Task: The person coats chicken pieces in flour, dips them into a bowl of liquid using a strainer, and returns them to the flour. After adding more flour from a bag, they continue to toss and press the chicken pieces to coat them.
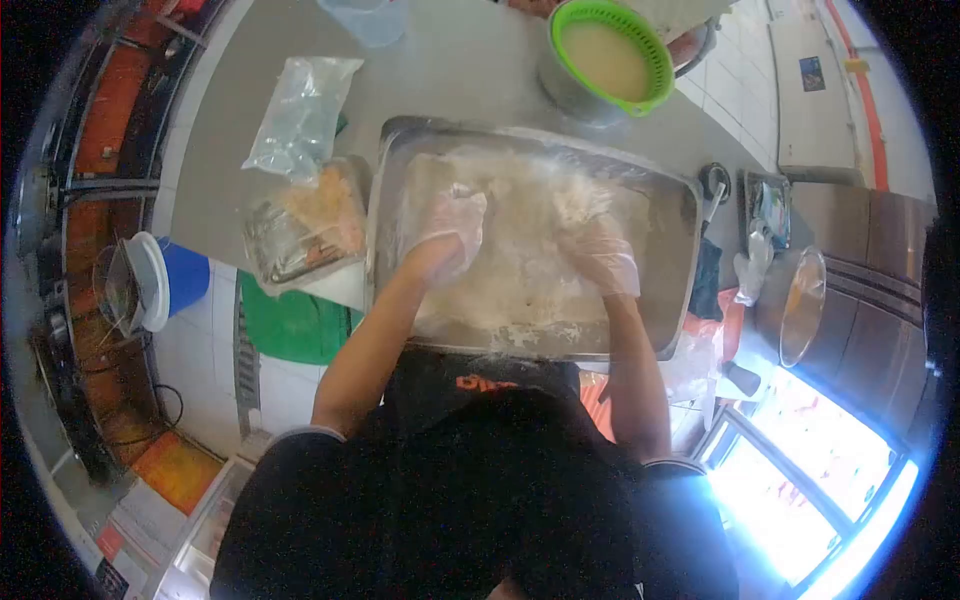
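A large metal tray (652, 240) lies in front of me, its bottom covered with pale flour (510, 255). My left hand (458, 228), in a clear plastic glove, is down in the flour on the left side; its fingers are curled and blurred, and I cannot make out anything in them. On the right side, my right hand (603, 258), gloved the same way, has its fingers closed at a shaggy flour-coated lump (582, 203). What lies under the coating is hidden.
Left of the tray stand a clear container (300, 250) with orange-tinted pieces and a plastic bag (303, 115). Behind it is a green strainer (655, 70) over a metal pot with cloudy liquid. A metal bowl (803, 305) is at right, a blue bucket (185, 283) at far left.
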